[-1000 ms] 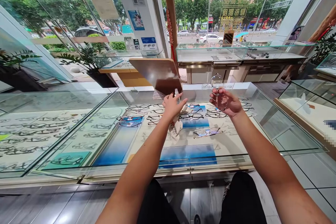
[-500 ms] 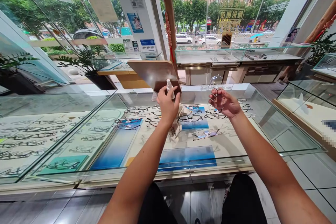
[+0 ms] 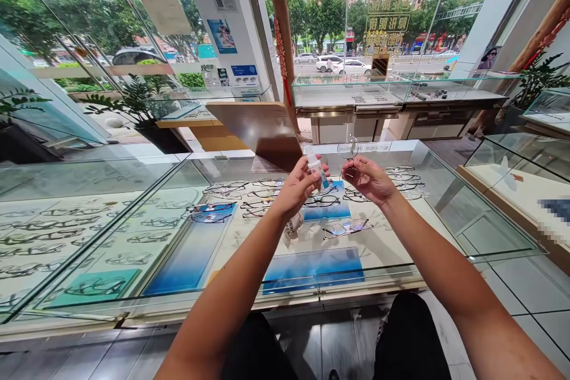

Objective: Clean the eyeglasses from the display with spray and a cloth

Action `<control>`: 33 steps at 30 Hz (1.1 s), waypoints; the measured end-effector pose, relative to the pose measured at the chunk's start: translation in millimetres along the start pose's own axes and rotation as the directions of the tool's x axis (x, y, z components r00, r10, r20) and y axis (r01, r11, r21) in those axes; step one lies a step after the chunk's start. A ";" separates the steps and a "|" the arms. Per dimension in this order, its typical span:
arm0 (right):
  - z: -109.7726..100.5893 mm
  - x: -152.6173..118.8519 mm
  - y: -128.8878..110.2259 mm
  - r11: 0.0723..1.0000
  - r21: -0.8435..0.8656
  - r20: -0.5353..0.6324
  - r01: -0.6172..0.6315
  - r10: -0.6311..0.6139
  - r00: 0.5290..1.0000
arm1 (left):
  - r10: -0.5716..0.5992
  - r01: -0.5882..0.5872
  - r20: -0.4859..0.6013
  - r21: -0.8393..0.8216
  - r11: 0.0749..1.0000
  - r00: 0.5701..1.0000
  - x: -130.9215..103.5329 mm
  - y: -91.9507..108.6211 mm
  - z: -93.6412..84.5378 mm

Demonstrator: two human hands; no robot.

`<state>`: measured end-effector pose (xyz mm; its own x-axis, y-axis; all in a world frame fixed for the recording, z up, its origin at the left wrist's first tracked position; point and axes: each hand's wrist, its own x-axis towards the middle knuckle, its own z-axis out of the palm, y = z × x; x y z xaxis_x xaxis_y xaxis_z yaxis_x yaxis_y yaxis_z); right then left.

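- The small white bottle [image 3: 316, 167] is clasped by the fingers of the left hand [image 3: 297, 191]; its top is tilted towards 11 o'clock.
- The thin-rimmed eyeglasses [image 3: 347, 147] are pinched by the fingers of the right hand [image 3: 374, 181], just beside the bottle at 3 o'clock; one round lens is shown above the fingertips.
- A printed pale cloth [image 3: 293, 227] is seen at 7 o'clock from the bottle, near the left wrist; whether it is held cannot be told.
- Dark-rimmed frames [image 3: 321, 200] are laid out in rows beneath both hands, within the glass-topped desk [image 3: 392, 249].
- A separate pair of spectacles [image 3: 347, 227] is placed at 5 o'clock from the bottle.
- A blue panel [image 3: 314, 267] is set at 6 o'clock, nearer the desk's front edge.
- A brown board [image 3: 258, 130] is stood at 10 o'clock, tilted.
- A green card [image 3: 100, 285], bearing frames, is located well apart at 8 o'clock.
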<state>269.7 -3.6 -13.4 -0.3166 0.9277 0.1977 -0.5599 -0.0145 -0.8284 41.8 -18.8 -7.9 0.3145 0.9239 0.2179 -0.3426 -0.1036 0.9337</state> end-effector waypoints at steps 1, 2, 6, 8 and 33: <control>0.5 0.0 0.9 1.000 -0.003 0.004 -0.008 0.008 1.000 | -0.026 0.026 0.010 -0.050 0.998 1.000 -1.4 2.4 1.4; 1.0 0.0 1.8 1.000 -0.006 0.008 -0.016 0.016 1.000 | -0.050 0.052 0.028 -0.089 0.995 0.998 -2.7 4.4 2.4; 3.9 -0.2 5.7 0.999 -0.006 0.011 -0.051 0.051 0.999 | -0.094 0.108 0.088 -0.173 0.979 0.992 -5.0 9.7 1.5; 6.3 -0.8 8.0 0.998 -0.004 0.012 -0.065 0.066 0.998 | -0.106 0.127 0.106 -0.225 0.966 0.989 -4.7 11.4 -0.9; 20.6 -3.7 25.2 0.989 -0.147 0.018 -0.024 0.027 0.999 | 0.271 -0.164 -0.163 0.478 0.863 0.949 3.0 -24.9 -6.6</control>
<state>241.0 -15.2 -24.3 -0.3451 0.9201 0.1850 -0.4332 0.0187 -0.9011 45.5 -11.0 -32.3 0.0617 0.9086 0.4132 0.0756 -0.4170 0.9057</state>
